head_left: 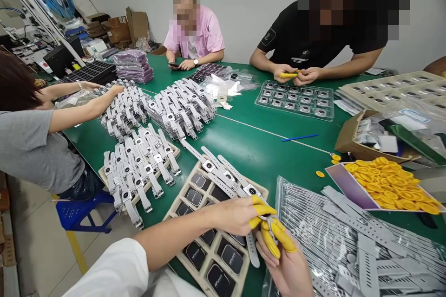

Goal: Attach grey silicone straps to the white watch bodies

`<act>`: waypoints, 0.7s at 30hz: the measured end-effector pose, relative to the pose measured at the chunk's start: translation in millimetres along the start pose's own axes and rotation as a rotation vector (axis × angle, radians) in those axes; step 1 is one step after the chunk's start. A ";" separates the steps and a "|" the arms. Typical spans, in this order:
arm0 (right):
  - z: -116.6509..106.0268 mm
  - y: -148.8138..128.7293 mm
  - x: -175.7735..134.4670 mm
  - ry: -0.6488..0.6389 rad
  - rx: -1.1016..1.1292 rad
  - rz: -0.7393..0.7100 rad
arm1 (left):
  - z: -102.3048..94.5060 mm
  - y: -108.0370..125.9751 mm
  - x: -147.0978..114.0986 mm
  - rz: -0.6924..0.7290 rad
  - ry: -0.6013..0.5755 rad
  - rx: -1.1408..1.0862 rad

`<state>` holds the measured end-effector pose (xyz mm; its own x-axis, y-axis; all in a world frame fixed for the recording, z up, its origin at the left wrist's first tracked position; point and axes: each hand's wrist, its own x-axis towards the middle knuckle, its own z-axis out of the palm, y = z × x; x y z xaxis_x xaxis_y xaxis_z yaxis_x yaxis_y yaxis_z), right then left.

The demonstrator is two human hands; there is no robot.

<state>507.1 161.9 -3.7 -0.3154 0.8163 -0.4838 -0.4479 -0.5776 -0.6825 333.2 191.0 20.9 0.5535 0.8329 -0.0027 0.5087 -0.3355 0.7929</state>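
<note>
Left grip (pixel 234 216), right grip (pixel 291 260) nearly meeting, grey strap (pixel 267 218) pinched between

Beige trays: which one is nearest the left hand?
The tray beneath the left hand, showing square black faces in its compartments; the others lie farther away.

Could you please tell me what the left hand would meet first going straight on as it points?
Beyond the grey piece it holds, the left hand would likely meet the right hand first, though depth is unclear.
</note>
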 end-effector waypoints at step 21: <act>-21.8 10.6 4.7 0.063 -0.145 0.034 | -13.2 7.1 -3.1 -0.004 -0.108 0.094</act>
<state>519.2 159.6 -25.2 -0.2733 0.7970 -0.5386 -0.3110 -0.6031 -0.7345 326.4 191.8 34.6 0.6166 0.7837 -0.0749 0.5677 -0.3767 0.7320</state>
